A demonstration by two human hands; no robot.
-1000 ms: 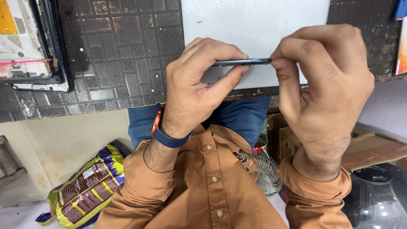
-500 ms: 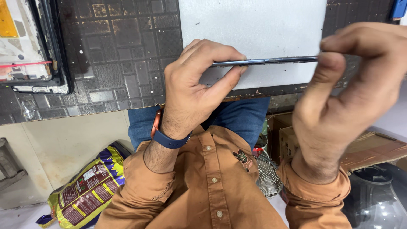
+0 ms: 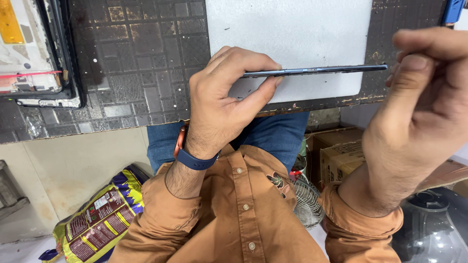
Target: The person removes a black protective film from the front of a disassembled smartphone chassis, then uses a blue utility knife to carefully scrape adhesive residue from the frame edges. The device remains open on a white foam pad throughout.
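The left hand (image 3: 219, 107) pinches the thin, stiff, likely fragile phone (image 3: 314, 71) edge-on at its nine-o'clock end, while the right hand (image 3: 419, 122), fingers curled, meets its three-o'clock end, grip unclear.

Rust-orange buttoned shirt (image 3: 243, 204), long cuffed sleeves, blue jeans (image 3: 273, 136), navy wristband (image 3: 195, 160)

**One head-worn view, looking straight down**

A single camera sat on the person's head and faced steeply downward, close to both hands. It took in the dark tabletop (image 3: 136, 63) beyond the fingers (image 3: 253, 61), and the person's own orange shirt (image 3: 234, 214) and lap nearer than them. No second view shared the scene.
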